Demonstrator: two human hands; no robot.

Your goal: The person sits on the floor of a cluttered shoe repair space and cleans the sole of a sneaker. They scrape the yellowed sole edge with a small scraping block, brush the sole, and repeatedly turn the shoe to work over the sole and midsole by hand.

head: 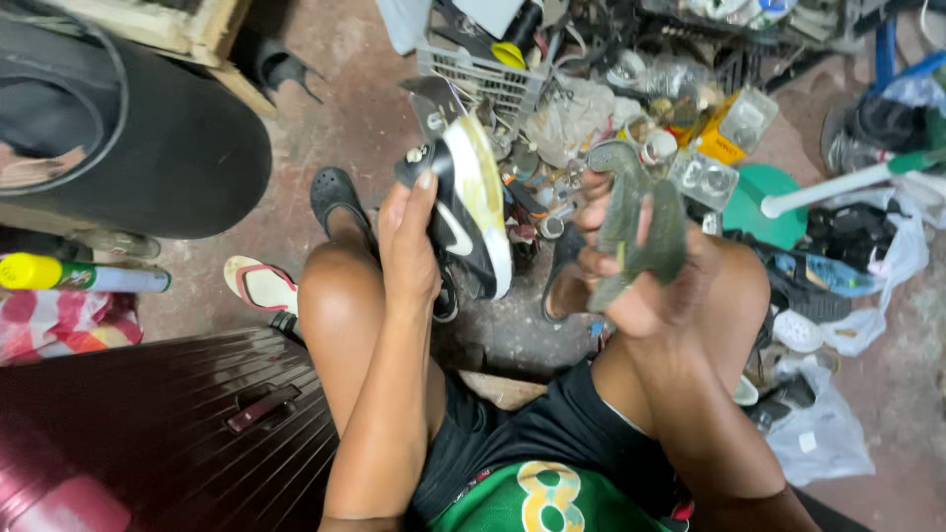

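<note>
The person wears black shorts (512,433) that show at the lower middle of the frame. Below them, at the bottom edge, sits a green shirt (493,507) with a big yellow-and-white number on it and a thin bit of red trim near the hem. Both arms are bare, with no sleeves, no watch and no rings to be seen. The left hand (409,246) and the right hand (645,281) wear no gloves. The knees and legs are bare too. On the foot at the upper middle sits a dark rubber clog (333,195) with small holes in its top.
</note>
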